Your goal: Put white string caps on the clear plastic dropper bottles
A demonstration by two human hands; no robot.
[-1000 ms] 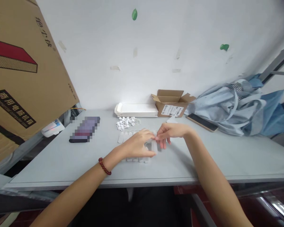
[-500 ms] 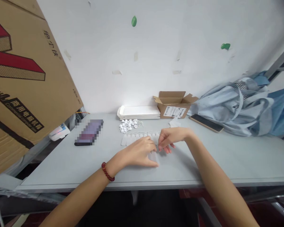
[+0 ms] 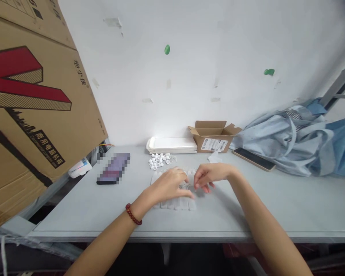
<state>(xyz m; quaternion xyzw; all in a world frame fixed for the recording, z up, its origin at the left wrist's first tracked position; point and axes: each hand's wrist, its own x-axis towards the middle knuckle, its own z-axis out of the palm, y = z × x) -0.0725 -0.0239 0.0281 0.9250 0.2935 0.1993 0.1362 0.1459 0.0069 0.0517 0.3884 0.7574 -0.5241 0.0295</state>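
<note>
My left hand (image 3: 169, 186), with a red bead bracelet at the wrist, rests with curled fingers on rows of small white oblong pieces (image 3: 176, 204) lying on the grey table (image 3: 74, 214). My right hand (image 3: 207, 175) is beside it, fingertips pinched together over the same pieces; what it pinches is too small to make out. A heap of small white caps (image 3: 159, 160) lies just behind the hands.
A stack of white trays (image 3: 172, 145) and an open cardboard box (image 3: 214, 141) stand at the wall. A dark phone (image 3: 114, 173) lies left, another phone (image 3: 253, 158) right beside blue cloth (image 3: 296, 138). A large cardboard carton (image 3: 31, 103) leans in at left.
The view has tilted up and shifted a little. Both hands stay together over the white pieces, with only small finger movements.
</note>
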